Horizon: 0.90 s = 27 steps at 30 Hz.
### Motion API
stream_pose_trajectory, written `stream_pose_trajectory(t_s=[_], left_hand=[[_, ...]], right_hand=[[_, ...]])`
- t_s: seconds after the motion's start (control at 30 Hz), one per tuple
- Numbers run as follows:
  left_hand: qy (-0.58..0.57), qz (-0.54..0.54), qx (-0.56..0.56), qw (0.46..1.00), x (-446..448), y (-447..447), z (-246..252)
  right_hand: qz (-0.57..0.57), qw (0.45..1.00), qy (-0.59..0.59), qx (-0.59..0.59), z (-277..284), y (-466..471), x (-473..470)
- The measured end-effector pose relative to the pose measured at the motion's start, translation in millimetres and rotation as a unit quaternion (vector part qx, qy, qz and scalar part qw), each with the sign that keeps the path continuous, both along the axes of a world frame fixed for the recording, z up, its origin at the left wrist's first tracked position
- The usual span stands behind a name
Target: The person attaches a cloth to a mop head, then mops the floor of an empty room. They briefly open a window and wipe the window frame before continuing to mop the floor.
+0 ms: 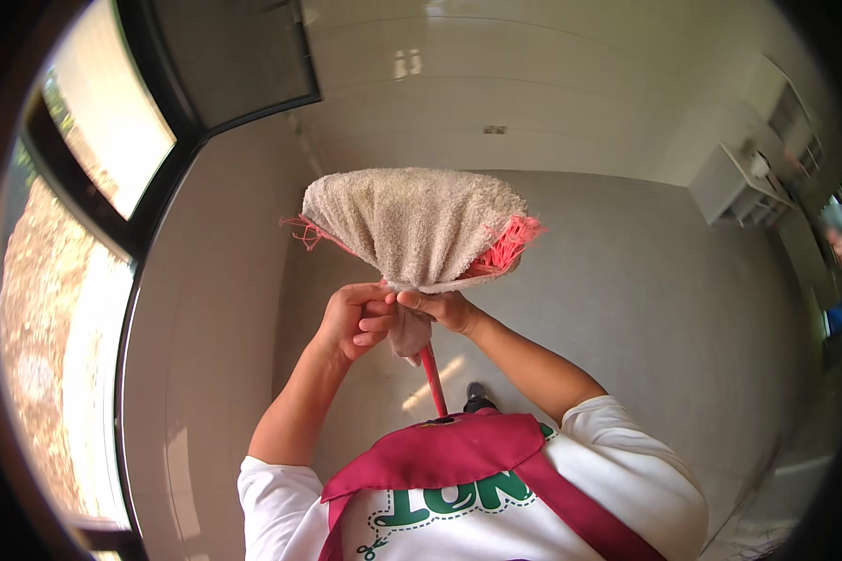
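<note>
A broom with red bristles point(506, 245) stands head-up before me, its red handle point(432, 382) running down toward my apron. A beige terry cloth point(414, 224) wraps the broom head and is gathered at its neck, leaving bristles bare at both sides. My left hand point(365, 319) pinches the gathered cloth at the neck with thumb and fingertips. From the other side, my right hand point(443, 308) grips the same spot, its thumb pressed against the wrap. Below both hands hangs a pale bunched tail of material point(410, 331). Some fingers of my right hand are hidden behind it.
A dark-framed window point(154, 203) runs along the left wall. Grey floor point(603, 315) stretches to a pale tiled wall point(568, 105) with a socket point(495, 130). A shelf unit point(737, 186) stands at right; farther right, a blurred person point(838, 231) shows at the edge.
</note>
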<state>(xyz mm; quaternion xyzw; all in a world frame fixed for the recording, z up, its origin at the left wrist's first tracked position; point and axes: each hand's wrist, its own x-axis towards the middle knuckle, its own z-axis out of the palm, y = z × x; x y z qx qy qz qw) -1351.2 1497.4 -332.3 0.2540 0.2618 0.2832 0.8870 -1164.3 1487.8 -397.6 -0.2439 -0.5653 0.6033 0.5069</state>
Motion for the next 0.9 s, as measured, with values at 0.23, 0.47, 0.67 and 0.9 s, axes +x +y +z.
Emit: stream_pose_trajectory(t_s=[0.23,0.47,0.67,0.9], left_hand=[[-0.007,-0.231,0.169,0.958,-5.0,70.6,-15.6],[0.17,-0.171,0.29,0.926,11.1,139.5,-35.6],[0.239,0.006,0.301,0.923,95.0,190.8,-26.6],[0.216,0.018,0.406,0.888,99.3,265.5,-92.3]], right_hand=[[-0.062,0.994,0.083,-0.036,-1.9,0.6,-16.2],[0.034,0.991,0.118,-0.059,-11.6,63.6,-12.4],[-0.064,0.966,0.219,-0.119,-6.3,138.9,39.0],[-0.205,0.89,0.38,-0.147,-40.6,237.9,143.9]])
